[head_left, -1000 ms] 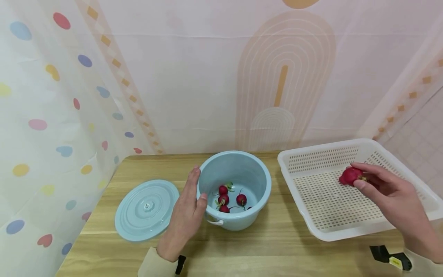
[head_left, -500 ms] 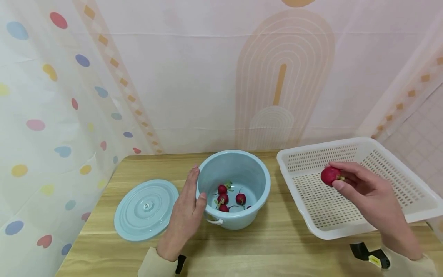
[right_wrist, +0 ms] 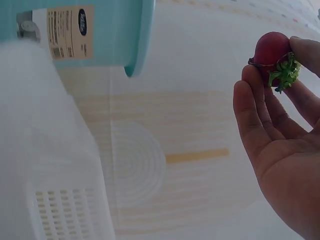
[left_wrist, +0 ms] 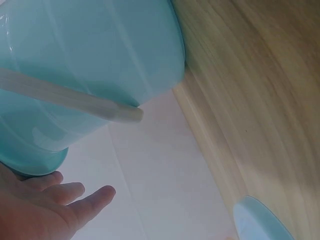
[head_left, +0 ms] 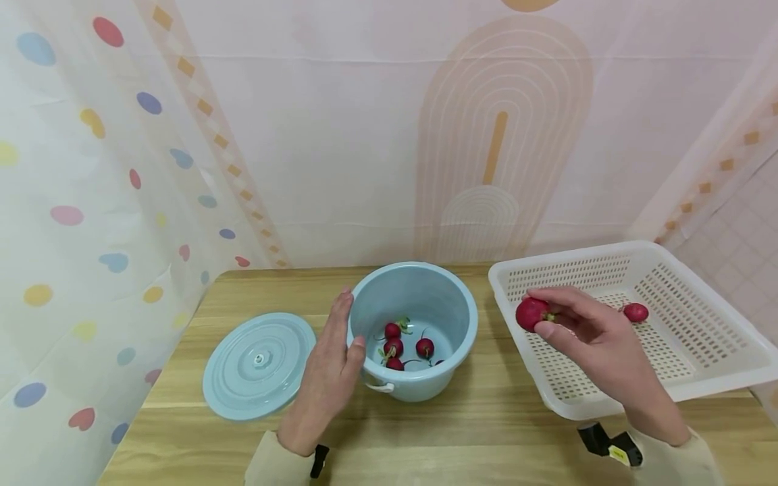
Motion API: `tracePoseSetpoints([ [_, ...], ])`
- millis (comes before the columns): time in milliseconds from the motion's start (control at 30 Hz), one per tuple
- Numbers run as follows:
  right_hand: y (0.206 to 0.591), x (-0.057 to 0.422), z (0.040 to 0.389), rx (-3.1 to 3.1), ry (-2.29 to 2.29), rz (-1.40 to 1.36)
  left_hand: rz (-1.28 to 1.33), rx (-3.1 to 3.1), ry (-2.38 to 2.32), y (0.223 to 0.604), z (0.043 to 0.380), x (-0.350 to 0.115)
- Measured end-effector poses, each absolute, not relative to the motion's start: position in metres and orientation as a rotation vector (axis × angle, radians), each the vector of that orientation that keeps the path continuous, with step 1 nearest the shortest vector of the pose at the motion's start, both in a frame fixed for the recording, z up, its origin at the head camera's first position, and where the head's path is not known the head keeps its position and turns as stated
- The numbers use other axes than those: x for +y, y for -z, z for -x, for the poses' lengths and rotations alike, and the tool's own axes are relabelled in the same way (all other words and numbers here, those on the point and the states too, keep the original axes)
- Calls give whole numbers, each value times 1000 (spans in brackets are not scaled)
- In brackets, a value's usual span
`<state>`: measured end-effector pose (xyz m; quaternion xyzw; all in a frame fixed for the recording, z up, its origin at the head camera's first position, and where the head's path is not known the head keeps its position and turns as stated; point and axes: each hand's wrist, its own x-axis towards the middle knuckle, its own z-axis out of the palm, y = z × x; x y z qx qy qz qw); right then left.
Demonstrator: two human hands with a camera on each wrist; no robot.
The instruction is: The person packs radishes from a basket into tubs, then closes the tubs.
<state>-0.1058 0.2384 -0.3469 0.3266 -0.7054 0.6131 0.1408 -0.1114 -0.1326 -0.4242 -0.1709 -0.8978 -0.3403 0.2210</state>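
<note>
Over the left part of the white basket (head_left: 568, 408), my right hand (head_left: 598, 341) pinches a radish (head_left: 532, 314) between thumb and fingertips. The right wrist view shows the green leaf stubs on this radish (right_wrist: 272, 52). Straight-fingered, my left hand (head_left: 328, 364) rests against the left rim of the light blue bucket (head_left: 419, 388); its fingers show just under the rim in the left wrist view. Several radishes (head_left: 425, 348) lie on the bucket's floor, one partly hidden by the near rim. Another radish (head_left: 635, 312) lies in the basket, behind my right hand.
A round light blue lid (head_left: 258, 364) lies on the wooden table (head_left: 474, 439) left of the bucket. The bucket's pale handle (left_wrist: 75, 97) hangs down its outer side. A patterned curtain (head_left: 352, 148) stands behind the table's back edge.
My right hand has carried the radish leftward across the basket toward the bucket, uncovering the other radish there. My left hand has stayed at the bucket's rim.
</note>
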Motion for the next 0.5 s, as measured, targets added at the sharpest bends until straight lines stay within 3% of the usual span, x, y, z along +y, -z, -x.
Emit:
tracePoseSetpoints([
  [500,357,189,121,-2268,-1547,-897,474,-2486,936,425,112,-133],
])
